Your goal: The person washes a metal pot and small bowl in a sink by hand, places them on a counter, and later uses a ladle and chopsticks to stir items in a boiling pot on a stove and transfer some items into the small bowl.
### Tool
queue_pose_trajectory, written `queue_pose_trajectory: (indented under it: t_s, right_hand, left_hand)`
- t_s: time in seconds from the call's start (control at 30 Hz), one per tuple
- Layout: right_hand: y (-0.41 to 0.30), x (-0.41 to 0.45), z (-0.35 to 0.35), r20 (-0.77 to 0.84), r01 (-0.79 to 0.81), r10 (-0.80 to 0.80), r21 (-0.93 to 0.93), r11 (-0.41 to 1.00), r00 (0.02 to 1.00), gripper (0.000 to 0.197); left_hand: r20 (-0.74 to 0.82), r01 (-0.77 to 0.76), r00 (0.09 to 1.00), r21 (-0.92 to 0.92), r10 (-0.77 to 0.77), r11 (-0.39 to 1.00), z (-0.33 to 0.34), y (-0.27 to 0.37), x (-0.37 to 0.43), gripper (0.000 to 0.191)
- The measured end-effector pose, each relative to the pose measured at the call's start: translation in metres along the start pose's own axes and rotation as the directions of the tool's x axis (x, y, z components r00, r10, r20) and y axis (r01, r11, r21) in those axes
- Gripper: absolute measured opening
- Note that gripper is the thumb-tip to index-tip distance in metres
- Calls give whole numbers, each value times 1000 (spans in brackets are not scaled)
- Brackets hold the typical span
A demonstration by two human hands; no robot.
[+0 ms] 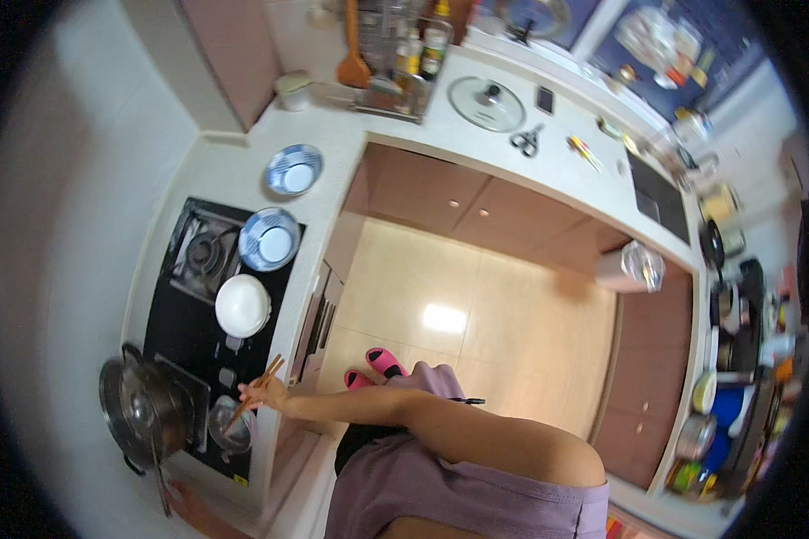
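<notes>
My right hand (266, 395) grips a pair of wooden chopsticks (267, 374). Their lower ends reach into a clear bowl (229, 441) on the black stovetop's near part; its contents are hard to make out. Beyond it a deep metal pot (168, 404) with dark side handles stands on the hob. From the pot a thin, long-handled utensil (158, 461) sticks out, and the fingers of my left hand (187, 505) close around its handle; its far end is blurred in the pot.
On the black gas hob (175, 330) stand a white bowl (242, 306) and a blue-patterned bowl (270, 240); a second patterned bowl (294, 170) sits on the counter. Along the window counter lie a glass lid (482, 108), scissors (527, 140) and a phone (545, 100). A bin (630, 268) hangs at the cabinets.
</notes>
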State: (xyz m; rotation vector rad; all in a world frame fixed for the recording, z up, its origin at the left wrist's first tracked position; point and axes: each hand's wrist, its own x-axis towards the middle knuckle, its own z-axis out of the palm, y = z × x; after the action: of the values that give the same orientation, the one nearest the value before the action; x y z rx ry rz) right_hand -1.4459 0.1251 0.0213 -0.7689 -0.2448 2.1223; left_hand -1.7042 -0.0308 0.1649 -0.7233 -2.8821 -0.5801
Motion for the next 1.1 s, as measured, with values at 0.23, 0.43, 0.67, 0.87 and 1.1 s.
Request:
queue_pose_trajectory:
  t_s: [0.23, 0.43, 0.67, 0.87, 1.1]
  right_hand:
    - [0, -11, 16, 21, -9, 10, -64, 998, 1000, 36]
    - [-24, 18, 8, 29, 63, -59, -158, 985, 998, 27]
    - [15, 23, 12, 298, -30, 57, -95, 995, 953, 28]
    - [-1, 47, 3, 416, 12, -30, 45, 999, 909, 30]
    - [-204, 17, -210, -346, 249, -63, 524, 815, 936, 39]
  left_hand:
    - [79, -3, 994, -670, 76, 742, -23, 114, -132, 39]
    - [417, -110, 585, -809, 696, 577, -5, 263, -197, 16]
    - [356, -595, -318, -797, 879, 107, 89, 523, -282, 26]
    - [93, -403, -613, -891, 785, -209, 224, 713, -419, 25]
    - [-125, -264, -667, -882, 735, -390, 307, 834, -608, 27]
